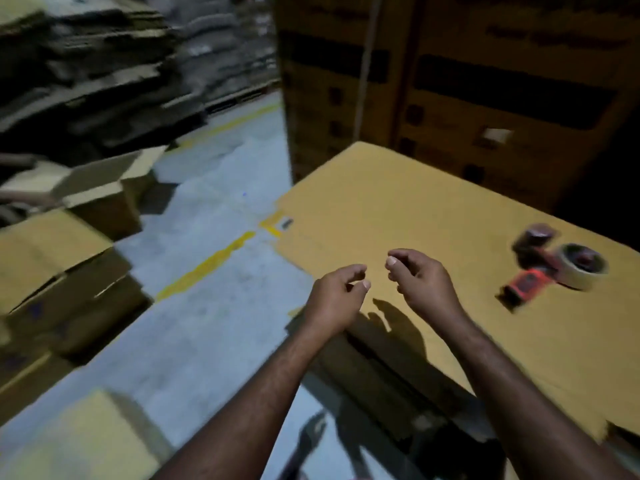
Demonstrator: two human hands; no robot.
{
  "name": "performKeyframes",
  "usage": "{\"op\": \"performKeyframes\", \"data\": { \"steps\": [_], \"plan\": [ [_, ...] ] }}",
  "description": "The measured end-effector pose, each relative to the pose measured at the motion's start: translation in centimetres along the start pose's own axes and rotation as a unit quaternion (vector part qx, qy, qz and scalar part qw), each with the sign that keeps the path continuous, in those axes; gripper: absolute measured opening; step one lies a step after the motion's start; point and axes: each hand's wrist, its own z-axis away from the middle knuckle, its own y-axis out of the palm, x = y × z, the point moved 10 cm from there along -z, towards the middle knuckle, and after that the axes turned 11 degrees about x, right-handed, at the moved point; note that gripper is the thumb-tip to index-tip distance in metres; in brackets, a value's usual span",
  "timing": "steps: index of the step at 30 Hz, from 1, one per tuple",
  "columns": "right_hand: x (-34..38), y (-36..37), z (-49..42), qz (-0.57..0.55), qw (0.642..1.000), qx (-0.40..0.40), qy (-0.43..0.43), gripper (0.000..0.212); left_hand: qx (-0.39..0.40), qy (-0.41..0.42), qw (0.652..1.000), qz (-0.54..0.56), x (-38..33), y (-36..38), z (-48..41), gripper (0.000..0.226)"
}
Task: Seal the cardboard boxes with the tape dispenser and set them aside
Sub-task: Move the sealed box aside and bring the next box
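A red tape dispenser [554, 265] with a pale roll of tape lies on a flat cardboard sheet [398, 209] at the right. My left hand [334, 301] and my right hand [420, 284] hover side by side over the sheet's near left part, fingers loosely curled, holding nothing. The dispenser lies well to the right of my right hand. Cardboard boxes [59, 271] stand on the floor at the left, one with open flaps [107, 192].
Tall stacks of brown cartons [485, 81] rise behind the sheet. Piles of flattened cardboard [86, 64] fill the far left. A grey concrete floor with yellow lines [207, 261] runs between. Another box top [86, 441] shows at the lower left.
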Motion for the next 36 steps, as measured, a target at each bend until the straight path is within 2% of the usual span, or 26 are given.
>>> {"op": "performKeyframes", "data": {
  "steps": [4,9,14,18,21,23,25,27,29,30,31,33,36],
  "plan": [
    [4.8,12.2,-2.9,0.018,0.992,0.117,-0.045,0.026,-0.105,-0.059,0.992,0.029,7.7,-9.5,5.0,0.036],
    [8.1,25.8,-3.7,0.065,0.962,0.255,-0.077,0.030,-0.213,-0.149,0.963,0.078,17.3,-17.0,12.5,0.036],
    [7.8,38.5,-2.4,0.091,0.916,0.384,-0.072,0.041,-0.306,-0.250,0.908,0.139,26.9,-19.7,20.2,0.032],
    [6.4,47.4,0.0,0.112,0.863,0.488,-0.066,0.030,-0.355,-0.319,0.863,0.165,32.1,-19.7,26.2,0.035],
    [5.7,53.2,1.9,0.127,0.821,0.554,-0.059,0.029,-0.375,-0.369,0.839,0.140,34.9,-20.1,30.4,0.036],
    [5.3,57.0,3.3,0.145,0.794,0.587,-0.065,0.024,-0.370,-0.405,0.830,0.098,37.3,-20.4,32.9,0.029],
    [5.2,60.2,5.1,0.174,0.762,0.618,-0.084,0.016,-0.398,-0.440,0.803,0.058,40.1,-20.3,36.0,0.033],
    [4.8,62.8,6.9,0.201,0.737,0.640,-0.082,0.014,-0.447,-0.462,0.765,0.036,43.6,-19.3,39.6,0.027],
    [3.6,65.4,8.6,0.226,0.714,0.660,-0.056,0.026,-0.467,-0.480,0.739,0.078,45.2,-19.1,42.1,0.012],
    [3.0,66.6,9.3,0.241,0.705,0.665,-0.042,0.031,-0.480,-0.484,0.724,0.106,45.9,-19.4,43.4,0.011],
    [2.3,67.8,9.8,0.256,0.701,0.665,-0.034,0.034,-0.491,-0.491,0.707,0.134,46.9,-19.7,45.0,0.013],
    [1.2,70.3,10.8,0.281,0.702,0.653,-0.033,0.038,-0.457,-0.525,0.693,0.189,49.5,-19.8,46.9,0.008],
    [-0.7,74.2,11.8,0.315,0.706,0.634,-0.003,0.043,-0.420,-0.548,0.703,0.172,54.3,-21.4,49.4,0.029]
  ]
}}
